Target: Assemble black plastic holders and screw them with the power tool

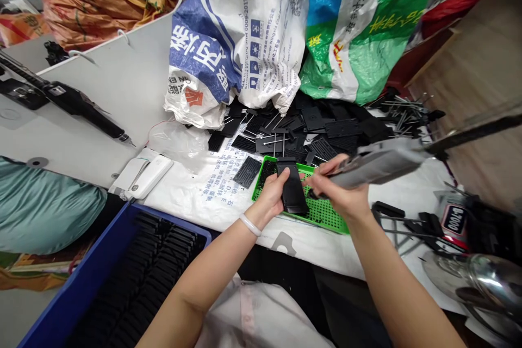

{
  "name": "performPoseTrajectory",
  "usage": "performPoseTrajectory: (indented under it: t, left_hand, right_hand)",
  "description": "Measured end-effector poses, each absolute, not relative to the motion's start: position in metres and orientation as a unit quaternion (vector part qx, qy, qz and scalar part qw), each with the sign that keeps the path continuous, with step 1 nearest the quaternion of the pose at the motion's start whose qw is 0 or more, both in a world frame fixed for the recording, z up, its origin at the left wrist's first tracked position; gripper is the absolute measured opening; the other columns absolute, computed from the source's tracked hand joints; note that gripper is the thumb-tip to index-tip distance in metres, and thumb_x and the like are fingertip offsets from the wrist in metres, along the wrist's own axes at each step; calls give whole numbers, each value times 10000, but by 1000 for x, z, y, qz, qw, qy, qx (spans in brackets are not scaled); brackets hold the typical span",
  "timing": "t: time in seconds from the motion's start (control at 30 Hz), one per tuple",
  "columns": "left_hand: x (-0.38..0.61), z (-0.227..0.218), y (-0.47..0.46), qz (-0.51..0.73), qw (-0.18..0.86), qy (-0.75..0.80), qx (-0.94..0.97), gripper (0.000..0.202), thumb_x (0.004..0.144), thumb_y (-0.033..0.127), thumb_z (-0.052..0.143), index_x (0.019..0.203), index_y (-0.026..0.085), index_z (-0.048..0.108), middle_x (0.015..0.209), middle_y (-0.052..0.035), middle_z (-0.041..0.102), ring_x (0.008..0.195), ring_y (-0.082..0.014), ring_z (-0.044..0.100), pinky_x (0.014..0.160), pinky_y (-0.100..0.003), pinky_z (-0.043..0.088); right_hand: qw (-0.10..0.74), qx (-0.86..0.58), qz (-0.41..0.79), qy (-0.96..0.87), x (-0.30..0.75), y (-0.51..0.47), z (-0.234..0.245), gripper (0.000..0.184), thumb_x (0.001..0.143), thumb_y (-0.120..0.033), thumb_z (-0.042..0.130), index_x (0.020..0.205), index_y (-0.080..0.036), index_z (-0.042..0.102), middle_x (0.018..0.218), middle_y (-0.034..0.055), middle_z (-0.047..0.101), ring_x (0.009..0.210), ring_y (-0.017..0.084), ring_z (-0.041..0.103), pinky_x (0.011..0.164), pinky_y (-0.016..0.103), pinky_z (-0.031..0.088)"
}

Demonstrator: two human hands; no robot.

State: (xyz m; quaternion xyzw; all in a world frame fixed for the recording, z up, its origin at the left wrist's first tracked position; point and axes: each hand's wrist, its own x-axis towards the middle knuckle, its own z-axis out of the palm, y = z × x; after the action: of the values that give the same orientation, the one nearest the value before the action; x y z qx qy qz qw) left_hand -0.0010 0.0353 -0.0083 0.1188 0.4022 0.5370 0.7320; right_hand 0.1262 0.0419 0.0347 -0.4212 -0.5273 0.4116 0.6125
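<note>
My left hand (272, 196) grips a flat black plastic part (292, 187) and holds it upright over a green perforated tray (326, 217). My right hand (345, 193) is wrapped round the grey body of an electric screwdriver (377, 166), whose tip points at the black part. A pile of black plastic plates and metal pins (310, 128) lies just behind the tray on the white table cover.
A blue bin (101, 277) of stacked black parts stands at the lower left. Woven sacks (232, 46) rise behind the pile. Another screwdriver (77, 103) lies at the left, a white device (142, 176) by the bin, a glue tube (452, 220) and metal lamp (481, 283) at right.
</note>
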Motion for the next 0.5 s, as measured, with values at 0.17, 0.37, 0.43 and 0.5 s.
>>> performPoseTrajectory:
  t: [0.17, 0.37, 0.43, 0.5]
  left_hand:
    - [-2, -8, 37, 514, 755, 396, 95, 474, 914, 502, 493, 1028, 74, 663, 1007, -193, 726, 822, -245, 710, 680, -331, 565]
    - [-5, -4, 39, 493, 780, 381, 55, 640, 951, 571, 304, 1082, 53, 656, 1033, -199, 716, 805, -228, 699, 665, -314, 552]
    - [-5, -4, 39, 490, 783, 381, 49, 641, 953, 565, 301, 1094, 44, 648, 1021, -199, 716, 798, -228, 698, 660, -313, 549]
    - [-5, -4, 39, 487, 784, 382, 41, 638, 956, 559, 300, 1099, 40, 642, 1002, -195, 718, 790, -225, 697, 658, -312, 547]
  right_hand:
    - [723, -473, 282, -417, 137, 88, 16, 227, 600, -191, 767, 688, -189, 558, 588, -50, 544, 432, 112, 503, 450, 274, 487]
    - [701, -510, 254, -429, 140, 101, -14, 177, 620, -225, 745, 683, -183, 586, 619, -14, 557, 456, 141, 539, 449, 291, 471]
    - [702, -512, 247, -429, 139, 100, -14, 190, 613, -232, 748, 669, -192, 571, 616, -14, 551, 449, 143, 531, 441, 296, 471]
    - [702, -517, 242, -425, 138, 99, -12, 203, 605, -238, 750, 659, -199, 559, 619, -17, 547, 449, 143, 527, 441, 301, 477]
